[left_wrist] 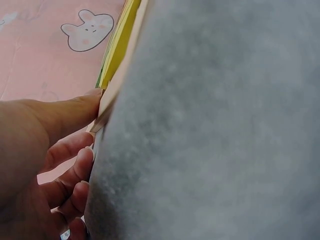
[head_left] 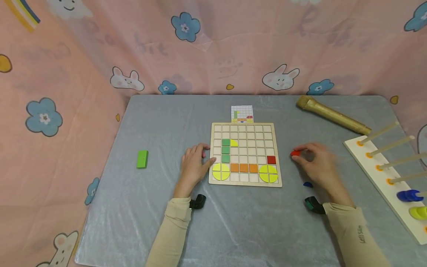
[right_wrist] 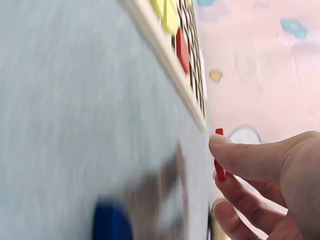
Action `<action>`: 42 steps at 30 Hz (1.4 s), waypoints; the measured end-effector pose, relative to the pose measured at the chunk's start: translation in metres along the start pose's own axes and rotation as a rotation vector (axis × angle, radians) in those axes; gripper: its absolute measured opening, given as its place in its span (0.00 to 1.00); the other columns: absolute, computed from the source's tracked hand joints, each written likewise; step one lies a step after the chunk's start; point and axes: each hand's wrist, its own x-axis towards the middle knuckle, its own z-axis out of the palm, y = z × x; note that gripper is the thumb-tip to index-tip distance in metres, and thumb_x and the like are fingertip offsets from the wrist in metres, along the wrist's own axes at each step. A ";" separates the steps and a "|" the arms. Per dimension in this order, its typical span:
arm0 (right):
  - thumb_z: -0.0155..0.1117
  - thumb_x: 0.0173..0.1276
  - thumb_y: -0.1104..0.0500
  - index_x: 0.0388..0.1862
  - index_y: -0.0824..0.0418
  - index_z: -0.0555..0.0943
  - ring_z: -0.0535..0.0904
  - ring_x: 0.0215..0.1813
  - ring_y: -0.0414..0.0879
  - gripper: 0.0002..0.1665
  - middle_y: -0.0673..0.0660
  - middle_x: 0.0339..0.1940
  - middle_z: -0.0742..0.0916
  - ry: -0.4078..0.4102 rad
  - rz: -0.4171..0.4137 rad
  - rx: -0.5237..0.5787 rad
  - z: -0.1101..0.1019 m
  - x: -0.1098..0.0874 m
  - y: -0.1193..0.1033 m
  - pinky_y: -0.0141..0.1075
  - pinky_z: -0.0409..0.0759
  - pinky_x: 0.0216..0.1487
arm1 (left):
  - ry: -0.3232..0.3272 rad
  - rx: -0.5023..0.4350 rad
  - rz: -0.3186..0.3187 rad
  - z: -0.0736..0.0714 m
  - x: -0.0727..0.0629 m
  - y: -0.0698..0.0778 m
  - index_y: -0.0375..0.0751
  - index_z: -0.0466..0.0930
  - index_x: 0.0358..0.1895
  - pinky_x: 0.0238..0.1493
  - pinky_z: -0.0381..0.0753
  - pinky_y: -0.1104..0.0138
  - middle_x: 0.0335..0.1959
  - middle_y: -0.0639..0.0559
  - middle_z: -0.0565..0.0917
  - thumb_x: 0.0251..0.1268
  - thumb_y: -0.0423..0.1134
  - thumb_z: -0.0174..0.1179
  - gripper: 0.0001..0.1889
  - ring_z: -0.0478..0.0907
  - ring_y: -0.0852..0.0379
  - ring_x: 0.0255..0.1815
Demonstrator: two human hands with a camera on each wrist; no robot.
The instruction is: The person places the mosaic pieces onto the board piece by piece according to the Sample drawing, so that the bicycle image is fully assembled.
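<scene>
The wooden grid board [head_left: 252, 177] lies mid-table, bearing green, orange, yellow and red tiles; the yellow quarter-circles form two discs. At its left edge is my left hand [head_left: 193, 167], its thumb touching the edge; the left wrist view shows the thumb [left_wrist: 75, 112] against the wood and the other fingers loosely bent beside it. To the right of the board, my right hand [head_left: 318, 165] pinches a small red tile [head_left: 295, 153] between thumb and fingers, raised above the table in the right wrist view. Below that hand lies a small blue tile [head_left: 308, 184].
A printed pattern card [head_left: 242, 113] touches the board's far edge. Far left lies a green block [head_left: 142, 159]. At the right stand a white peg rack [head_left: 377, 178] with blue and yellow pieces and, behind it, a gold microphone-shaped object [head_left: 333, 115]. A pink curtain hangs behind the table.
</scene>
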 end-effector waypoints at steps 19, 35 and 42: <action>0.77 0.66 0.66 0.49 0.64 0.89 0.74 0.62 0.68 0.13 0.68 0.55 0.86 -0.186 -0.063 0.091 0.041 0.010 -0.050 0.69 0.54 0.65 | 0.004 0.000 -0.004 0.000 -0.001 0.000 0.46 0.78 0.63 0.53 0.64 0.56 0.38 0.51 0.74 0.72 0.48 0.70 0.22 0.68 0.48 0.48; 0.75 0.68 0.66 0.47 0.61 0.90 0.72 0.62 0.65 0.09 0.65 0.57 0.86 -0.278 -0.046 0.082 0.048 0.011 -0.060 0.64 0.51 0.58 | 0.010 0.006 0.000 0.001 -0.001 0.001 0.46 0.78 0.63 0.53 0.64 0.56 0.38 0.51 0.74 0.73 0.48 0.69 0.22 0.68 0.48 0.48; 0.74 0.68 0.66 0.47 0.61 0.90 0.72 0.61 0.63 0.09 0.64 0.57 0.86 -0.283 -0.046 0.083 0.050 0.011 -0.059 0.60 0.51 0.54 | 0.009 -0.001 -0.004 0.001 -0.001 0.000 0.45 0.78 0.63 0.55 0.64 0.55 0.38 0.51 0.74 0.73 0.47 0.70 0.22 0.69 0.47 0.49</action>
